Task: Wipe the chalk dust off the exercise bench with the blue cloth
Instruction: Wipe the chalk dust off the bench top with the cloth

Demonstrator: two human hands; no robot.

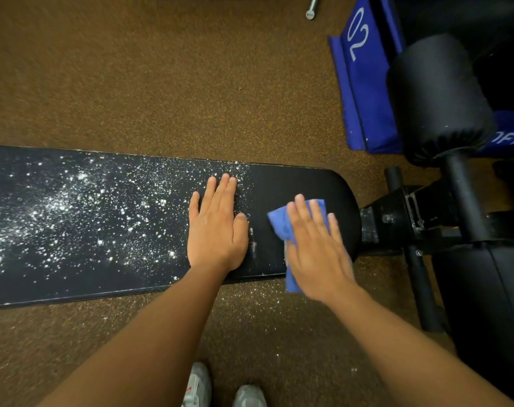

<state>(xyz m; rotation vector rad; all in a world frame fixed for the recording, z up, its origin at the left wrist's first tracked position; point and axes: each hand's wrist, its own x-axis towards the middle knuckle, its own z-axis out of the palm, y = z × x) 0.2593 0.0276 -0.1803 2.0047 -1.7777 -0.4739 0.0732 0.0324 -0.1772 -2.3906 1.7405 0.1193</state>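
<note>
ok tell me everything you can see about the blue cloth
The blue cloth is a small, soft, crumpled rag, plain mid-blue with no print visible. It lies on the black padded bench near its rounded end, on the part that looks free of chalk. The right hand presses flat on it, fingers spread, hiding most of it. One corner pokes out toward the left hand; another hangs over the bench's near edge.

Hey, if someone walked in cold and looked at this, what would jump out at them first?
Probably the white chalk dust spattered over the left stretch of the black exercise bench, bright against the dark pad. Next, the two hands on the bench: the left hand pressed flat at the edge of the dust, and the right hand pressing the blue cloth onto the clean rounded end at right.
</note>
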